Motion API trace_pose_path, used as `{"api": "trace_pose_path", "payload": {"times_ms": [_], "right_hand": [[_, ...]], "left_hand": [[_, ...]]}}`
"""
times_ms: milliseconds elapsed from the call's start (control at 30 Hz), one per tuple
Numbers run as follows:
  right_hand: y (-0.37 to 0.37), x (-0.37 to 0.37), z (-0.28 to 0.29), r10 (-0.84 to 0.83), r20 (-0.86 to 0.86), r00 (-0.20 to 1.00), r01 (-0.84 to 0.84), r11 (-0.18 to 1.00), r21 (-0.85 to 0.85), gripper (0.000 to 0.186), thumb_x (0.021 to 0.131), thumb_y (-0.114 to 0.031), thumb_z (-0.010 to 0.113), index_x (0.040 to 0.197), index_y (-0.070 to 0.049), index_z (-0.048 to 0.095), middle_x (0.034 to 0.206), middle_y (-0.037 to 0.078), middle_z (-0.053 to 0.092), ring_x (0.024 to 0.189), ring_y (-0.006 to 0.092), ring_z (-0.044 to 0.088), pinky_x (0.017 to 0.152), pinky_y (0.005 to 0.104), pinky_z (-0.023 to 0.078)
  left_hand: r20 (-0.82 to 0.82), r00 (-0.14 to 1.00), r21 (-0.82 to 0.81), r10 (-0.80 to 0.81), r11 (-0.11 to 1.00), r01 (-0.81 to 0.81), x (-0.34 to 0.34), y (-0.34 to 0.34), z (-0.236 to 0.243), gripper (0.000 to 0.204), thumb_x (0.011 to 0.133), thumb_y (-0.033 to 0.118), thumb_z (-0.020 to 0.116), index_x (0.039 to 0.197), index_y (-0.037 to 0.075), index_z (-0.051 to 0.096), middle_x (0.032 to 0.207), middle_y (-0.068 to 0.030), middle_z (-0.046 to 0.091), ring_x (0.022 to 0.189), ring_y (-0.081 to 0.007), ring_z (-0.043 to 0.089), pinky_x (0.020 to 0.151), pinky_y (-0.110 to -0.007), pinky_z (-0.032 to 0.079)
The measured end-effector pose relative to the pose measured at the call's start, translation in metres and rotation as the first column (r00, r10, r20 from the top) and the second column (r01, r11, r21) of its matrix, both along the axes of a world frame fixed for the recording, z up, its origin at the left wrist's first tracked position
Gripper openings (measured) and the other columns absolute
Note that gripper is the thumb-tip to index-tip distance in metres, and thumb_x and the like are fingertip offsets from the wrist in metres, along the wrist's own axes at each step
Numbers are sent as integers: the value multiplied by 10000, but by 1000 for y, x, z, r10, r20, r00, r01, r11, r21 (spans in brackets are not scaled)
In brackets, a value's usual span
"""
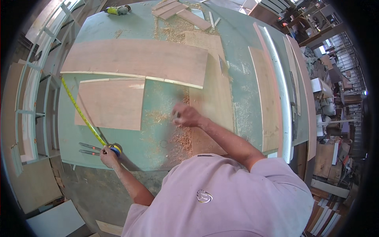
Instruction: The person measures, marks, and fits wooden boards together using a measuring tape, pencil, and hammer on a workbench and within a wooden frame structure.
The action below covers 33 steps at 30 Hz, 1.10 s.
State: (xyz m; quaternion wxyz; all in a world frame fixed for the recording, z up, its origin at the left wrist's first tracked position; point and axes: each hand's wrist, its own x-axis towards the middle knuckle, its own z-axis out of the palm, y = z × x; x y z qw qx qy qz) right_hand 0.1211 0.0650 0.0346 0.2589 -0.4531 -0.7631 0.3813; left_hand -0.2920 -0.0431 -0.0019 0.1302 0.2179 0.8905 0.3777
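Observation:
My left hand [109, 157] grips a blue-and-yellow tape measure [115, 149] near the table's front left edge. Its yellow blade [81, 112] stretches up and left to the corner of a long plywood panel [134, 59]. Below that panel lies a smaller plywood piece [110, 103], and the blade passes its left side. Beside my left hand are two slim pencil-like tools [90, 149] with orange-red ends. My right hand [186, 115] is over wood shavings in mid-table, fingers curled and somewhat blurred; a dark spot shows at them, but what they hold is unclear.
A green-topped table [158, 102] carries everything. A yellow-green power tool [117, 10] lies at the far left, small boards [193, 19] at the back. Wood shavings [179, 140] are scattered in the middle. Long boards and a pale metal strip [282, 91] line the right side.

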Motion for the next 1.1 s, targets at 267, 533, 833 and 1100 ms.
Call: {"api": "trace_pose_path", "payload": {"times_ms": [267, 533, 833, 1100], "right_hand": [[88, 101, -55, -939, 45, 341, 938, 338, -74, 277, 772, -261, 781, 746, -60, 592, 668, 50, 572, 579, 172, 559, 533, 337, 465], [133, 99, -24, -949, -12, 314, 649, 224, -727, 350, 716, -316, 862, 832, -86, 625, 708, 45, 613, 535, 169, 547, 448, 348, 430], [136, 161, 120, -844, -379, 380, 682, 532, -501, 670, 777, -261, 808, 1229, 157, 543, 1186, 219, 610, 1015, 287, 611, 910, 390, 480], [-81, 205, 203, -871, -400, 287, 732, 469, -495, 491, 859, -233, 737, 1172, 103, 565, 1014, 126, 648, 839, 193, 657, 639, 337, 556]], "left_hand": [[-184, 982, -282, -48, 960, -6, 7, 20, 8, 388, 899, 395, 606, 993, 28, 691, 935, -176, 714, 857, -394, 672, 744, -505, 501], [-112, 988, -393, -106, 918, 54, 12, 20, 18, 622, 864, 471, 634, 1261, -4, 570, 1303, -228, 549, 1187, -379, 558, 940, -495, 480], [-285, 950, -68, -128, 991, 113, 66, 39, 49, 557, 857, 381, 688, 1239, -14, 593, 1240, -254, 539, 1168, -403, 544, 950, -480, 469], [757, 439, 468, -484, 871, 154, 137, 128, 55, 803, 912, 552, 632, 1380, -68, 427, 1300, -215, 546, 1122, -290, 590, 873, -404, 538]]}}
